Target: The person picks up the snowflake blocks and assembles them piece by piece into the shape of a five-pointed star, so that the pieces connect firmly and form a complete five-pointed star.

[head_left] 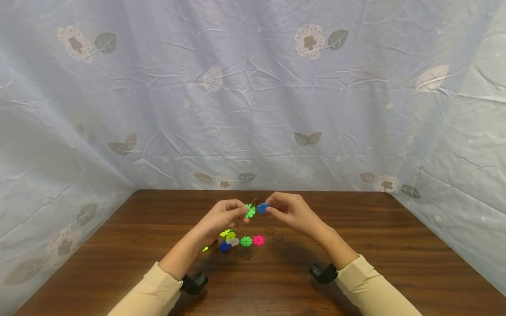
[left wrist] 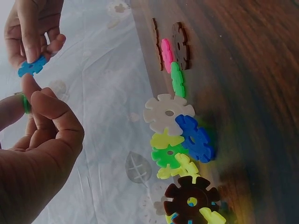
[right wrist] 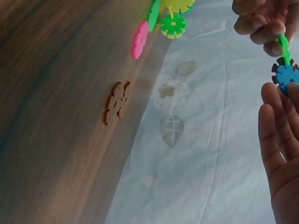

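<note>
My left hand [head_left: 223, 217] pinches a light green notched plastic disc [head_left: 250, 211] between thumb and fingers, above the table. Opposite it, my right hand [head_left: 294, 213] pinches a blue notched disc [head_left: 262, 208] by its edge. The two discs are held edge to edge. Behind them shows a brown notched disc [head_left: 255, 202]; in the right wrist view its dark teeth stick out past the blue disc [right wrist: 286, 74], right at the green disc [right wrist: 284, 45]. The left wrist view shows the green disc only as a thin edge, mostly hidden by fingers.
On the brown wooden table [head_left: 356, 263] below lie a pink disc [head_left: 258, 240], a green disc [head_left: 246, 241], a white disc [left wrist: 163, 112], a dark blue disc [left wrist: 196, 140] and several brown ones. Yellow and green pieces overlap at the left. A patterned curtain [head_left: 253, 123] hangs behind the table.
</note>
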Demonstrator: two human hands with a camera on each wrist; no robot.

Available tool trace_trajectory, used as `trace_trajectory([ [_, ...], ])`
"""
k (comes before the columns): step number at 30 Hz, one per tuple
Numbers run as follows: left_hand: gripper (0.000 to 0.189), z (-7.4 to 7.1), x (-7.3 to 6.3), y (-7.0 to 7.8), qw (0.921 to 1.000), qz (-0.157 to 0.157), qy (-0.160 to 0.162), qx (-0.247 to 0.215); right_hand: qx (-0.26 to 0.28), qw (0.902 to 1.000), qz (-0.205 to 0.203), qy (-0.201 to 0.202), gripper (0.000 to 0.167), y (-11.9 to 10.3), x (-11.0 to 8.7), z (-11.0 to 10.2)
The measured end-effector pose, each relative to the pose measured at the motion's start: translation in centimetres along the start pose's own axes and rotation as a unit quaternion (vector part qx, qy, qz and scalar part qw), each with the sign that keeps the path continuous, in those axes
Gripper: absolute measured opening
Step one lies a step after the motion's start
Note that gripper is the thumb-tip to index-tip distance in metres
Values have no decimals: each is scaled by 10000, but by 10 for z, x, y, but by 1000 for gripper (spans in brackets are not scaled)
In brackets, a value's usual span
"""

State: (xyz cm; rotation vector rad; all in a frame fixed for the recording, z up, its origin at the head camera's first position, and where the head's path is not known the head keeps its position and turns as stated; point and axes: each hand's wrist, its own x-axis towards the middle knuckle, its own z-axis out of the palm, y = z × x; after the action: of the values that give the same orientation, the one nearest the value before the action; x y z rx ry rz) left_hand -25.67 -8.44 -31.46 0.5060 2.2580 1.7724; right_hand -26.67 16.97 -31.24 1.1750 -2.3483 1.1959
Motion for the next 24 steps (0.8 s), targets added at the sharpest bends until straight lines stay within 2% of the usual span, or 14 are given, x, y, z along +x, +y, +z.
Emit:
trace_trajectory([
  [12,23,0,1,2,10000,-9,-59,-52,-53,9991,-351,231,3,-2,2,5],
  [20,23,1,1,0,9994,86,-298,-136,-41,9985,-480,255,3,-3,1,8],
  [24,23,1,0,0,9986,163,-389,-333,-137,9980,-519,336,5,-5,0,9],
])
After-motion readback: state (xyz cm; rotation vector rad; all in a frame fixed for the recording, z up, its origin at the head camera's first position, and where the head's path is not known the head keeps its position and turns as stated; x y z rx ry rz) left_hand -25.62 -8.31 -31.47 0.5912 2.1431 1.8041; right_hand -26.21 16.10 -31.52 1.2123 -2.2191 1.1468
